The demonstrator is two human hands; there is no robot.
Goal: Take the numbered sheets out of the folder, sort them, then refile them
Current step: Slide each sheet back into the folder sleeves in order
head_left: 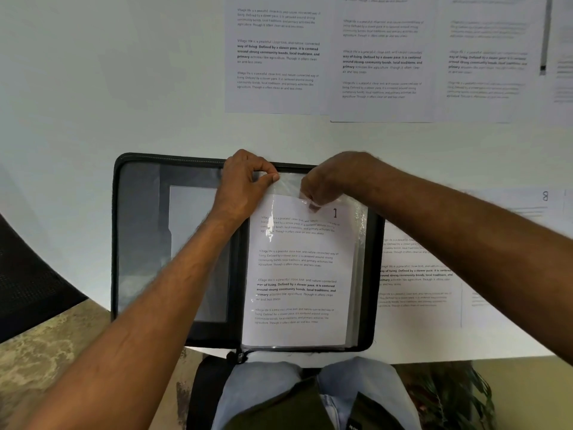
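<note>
A black zip folder (139, 243) lies open on the white table's near edge. On its right half, a printed sheet marked 1 (297, 274) sits partly inside a clear plastic sleeve (359, 218). My left hand (245, 184) pinches the sleeve's top left edge. My right hand (328, 181) pinches the top of sheet 1 at the sleeve's mouth. Part of the sheet's top edge is hidden by my fingers.
Several printed sheets (279, 57) lie in a row at the back of the table (93, 88). More sheets, one marked 8 (545, 196), lie right of the folder under my right forearm. A dark chair (28, 274) stands at the left.
</note>
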